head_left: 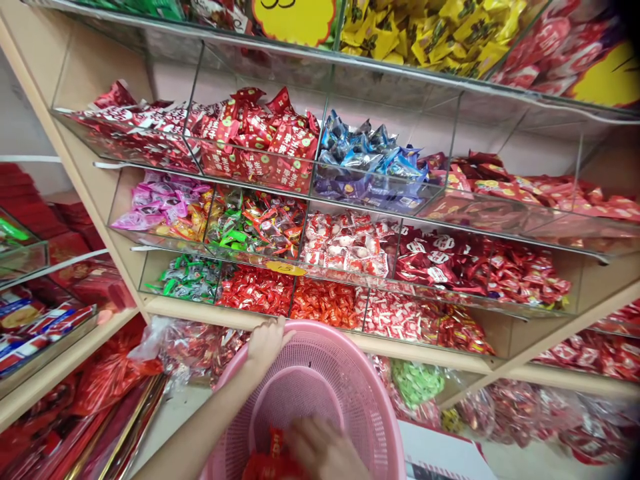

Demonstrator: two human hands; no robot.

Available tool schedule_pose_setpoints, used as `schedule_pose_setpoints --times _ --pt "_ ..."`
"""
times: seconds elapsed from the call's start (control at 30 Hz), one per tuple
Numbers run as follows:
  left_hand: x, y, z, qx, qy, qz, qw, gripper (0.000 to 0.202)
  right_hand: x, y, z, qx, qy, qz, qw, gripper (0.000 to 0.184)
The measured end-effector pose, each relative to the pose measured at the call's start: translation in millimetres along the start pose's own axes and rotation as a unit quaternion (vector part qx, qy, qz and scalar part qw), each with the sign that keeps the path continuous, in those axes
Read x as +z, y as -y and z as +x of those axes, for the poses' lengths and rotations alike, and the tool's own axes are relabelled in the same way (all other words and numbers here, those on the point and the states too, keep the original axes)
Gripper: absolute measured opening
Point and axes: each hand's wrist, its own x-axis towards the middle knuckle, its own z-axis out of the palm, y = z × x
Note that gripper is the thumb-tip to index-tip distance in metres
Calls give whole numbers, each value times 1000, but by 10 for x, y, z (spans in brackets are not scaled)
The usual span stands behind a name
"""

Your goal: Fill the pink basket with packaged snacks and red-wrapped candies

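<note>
A round pink plastic basket (373, 400) with mesh walls stands in front of the shelves. My left hand (267, 343) is closed over its far-left rim. My right hand (323, 447), smeared by motion, is low over the inside of the basket. Beside its fingers lie red wrapped packets (273, 460) at the near side of the basket's bottom. Whether the right hand grips any of them cannot be made out.
Clear bins of wrapped sweets fill the shelves: red packets (260, 140), blue packets (370, 153), red-and-white sweets (345, 243), green sweets (190, 277). Bagged sweets (415, 380) lie under the bottom shelf. A white box (440, 450) is right of the basket; red bags (115, 373) are left.
</note>
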Motion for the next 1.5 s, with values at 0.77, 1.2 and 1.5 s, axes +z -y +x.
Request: schedule_pose_setpoints --times 0.77,1.2,1.5 --pt "-2 35 -17 2 -5 26 1000 45 -479 -1794 1504 402 44 -133 905 79" --pt "10 24 -22 8 -13 21 1000 44 -339 -1888 1481 371 15 -140 918 67" --pt "-29 16 -1 12 -13 31 999 41 -372 -1891 1510 360 24 -132 923 68"
